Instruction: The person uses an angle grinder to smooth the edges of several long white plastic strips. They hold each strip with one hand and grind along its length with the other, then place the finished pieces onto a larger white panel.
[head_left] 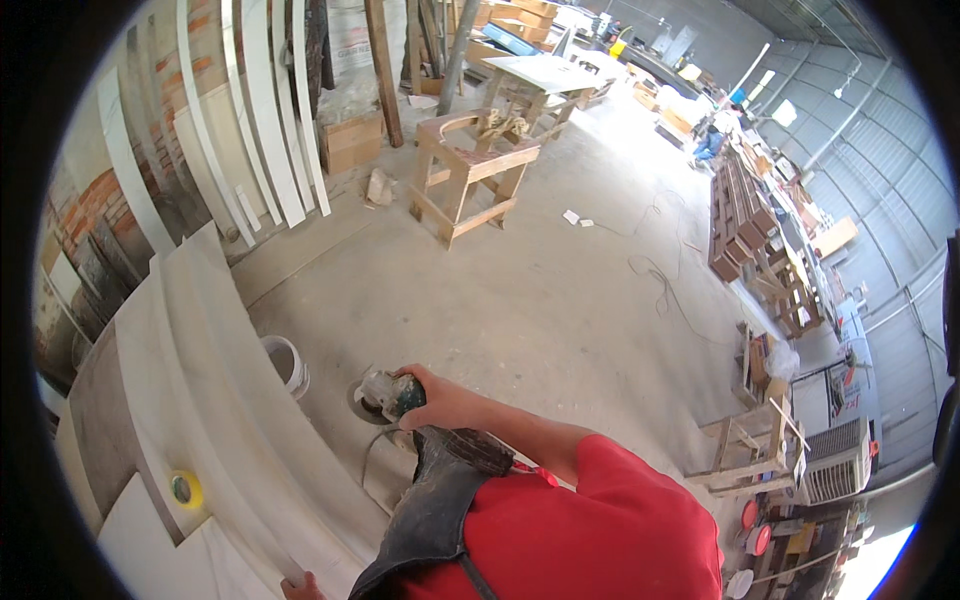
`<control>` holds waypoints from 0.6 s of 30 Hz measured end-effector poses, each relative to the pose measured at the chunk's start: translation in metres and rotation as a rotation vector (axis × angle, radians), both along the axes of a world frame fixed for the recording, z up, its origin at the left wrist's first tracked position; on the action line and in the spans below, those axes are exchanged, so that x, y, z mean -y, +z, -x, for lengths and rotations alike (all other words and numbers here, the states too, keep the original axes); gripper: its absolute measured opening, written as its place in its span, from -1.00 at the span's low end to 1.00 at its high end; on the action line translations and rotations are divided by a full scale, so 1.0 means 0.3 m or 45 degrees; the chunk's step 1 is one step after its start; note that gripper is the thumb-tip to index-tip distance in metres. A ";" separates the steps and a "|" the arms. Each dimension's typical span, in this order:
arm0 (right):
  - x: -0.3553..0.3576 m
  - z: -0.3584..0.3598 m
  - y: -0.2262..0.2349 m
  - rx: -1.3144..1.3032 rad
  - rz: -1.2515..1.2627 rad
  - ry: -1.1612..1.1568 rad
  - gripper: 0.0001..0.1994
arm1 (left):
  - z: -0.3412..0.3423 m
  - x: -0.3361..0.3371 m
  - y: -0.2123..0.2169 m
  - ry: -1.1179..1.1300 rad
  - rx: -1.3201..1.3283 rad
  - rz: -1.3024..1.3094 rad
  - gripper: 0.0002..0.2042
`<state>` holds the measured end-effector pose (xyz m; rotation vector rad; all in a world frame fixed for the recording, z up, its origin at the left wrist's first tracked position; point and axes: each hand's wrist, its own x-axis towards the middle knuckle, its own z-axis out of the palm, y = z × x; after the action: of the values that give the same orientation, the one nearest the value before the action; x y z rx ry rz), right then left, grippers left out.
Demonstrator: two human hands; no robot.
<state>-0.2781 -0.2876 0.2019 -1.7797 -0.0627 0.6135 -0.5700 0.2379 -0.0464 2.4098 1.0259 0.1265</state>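
My right hand (437, 397) is wrapped round the dark green body of a dusty angle grinder (379, 388), held out over the floor. A round disc shows at the grinder's left side, and its cord hangs down below. At the lower edge, only the fingertips of my left hand (303, 588) show, curled at the long pale curved panel (215, 375); what they pinch is too small to make out. Farther left on the white slabs lies a roll of yellow tape (186, 490). My red sleeve and dark apron (425, 515) cover the lower middle.
A white bucket (288, 366) stands on the floor beside the panel. Ahead are a wooden stand (470, 175), a cardboard box (353, 144) and upright white strips (270, 110) against a brick wall. A wooden trestle (745, 450) and stacked brown beams (738, 220) are at right; a cable (670, 290) crosses the floor.
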 end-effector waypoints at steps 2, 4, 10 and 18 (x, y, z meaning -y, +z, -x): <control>0.007 -0.005 0.021 0.020 0.033 -0.017 -0.11 | -0.002 -0.015 -0.040 0.048 0.100 0.012 -0.50; 0.042 0.009 -0.027 0.029 0.041 -0.070 -0.11 | -0.063 0.076 0.102 0.064 -0.090 0.040 -0.40; 0.017 -0.021 -0.045 0.031 -0.024 -0.049 -0.12 | -0.011 0.098 0.113 0.267 -0.126 0.085 -0.44; 0.018 -0.024 -0.059 0.030 -0.058 -0.043 -0.15 | 0.008 0.101 0.016 0.294 -0.080 0.088 -0.47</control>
<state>-0.2710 -0.2928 0.1842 -1.7405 -0.0621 0.5626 -0.5723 0.2076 -0.0415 2.2400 1.3141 0.0950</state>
